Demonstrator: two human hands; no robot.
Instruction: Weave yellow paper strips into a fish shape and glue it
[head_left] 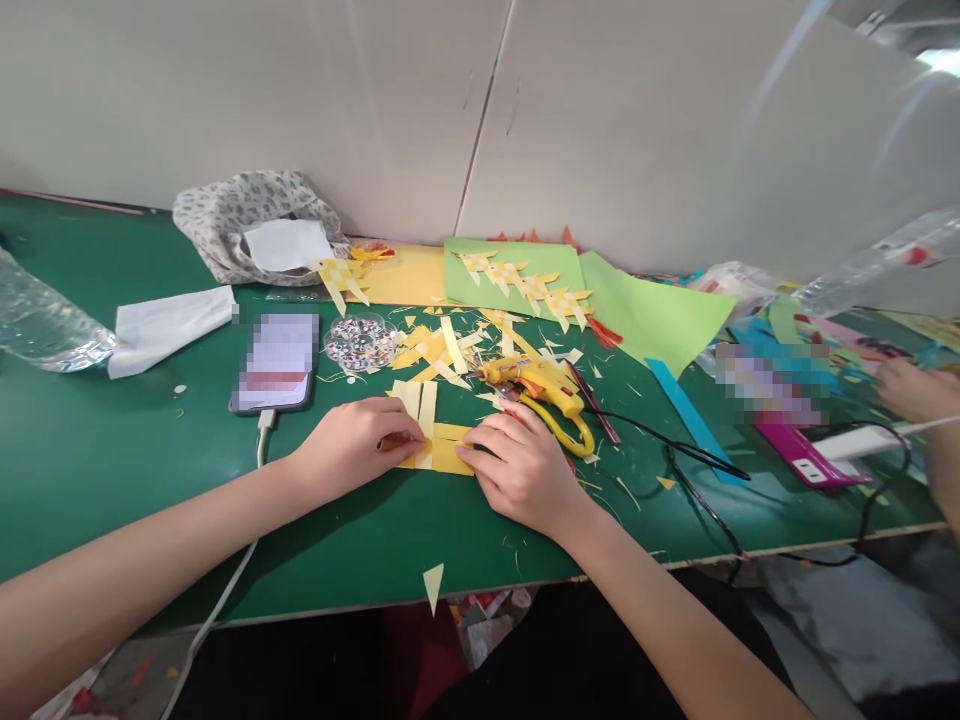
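Note:
Yellow paper strips (pixel 452 456) lie crosswise with pale yellow strips (pixel 417 402), partly interlaced, on the green tabletop. My left hand (pixel 360 445) is closed, its thumb and fingertips pinching the strips at their left side. At the right end, my right hand (pixel 521 460) has curled fingers gripping the yellow strips. Just beyond my right hand are a yellow glue gun (pixel 541 383) and yellow-handled scissors (pixel 577 435). Cut yellow paper pieces (pixel 427 348) are heaped behind the weave. My fingers hide the ends of the strips.
A charging phone (pixel 277 362) and a round bead case (pixel 362 342) stand left of the paper heap. Finished woven paper fish (pixel 525 285) rest on green sheets (pixel 645 310). A black cord (pixel 697 455) crosses the right side. Another person's hand (pixel 919 390) is at far right.

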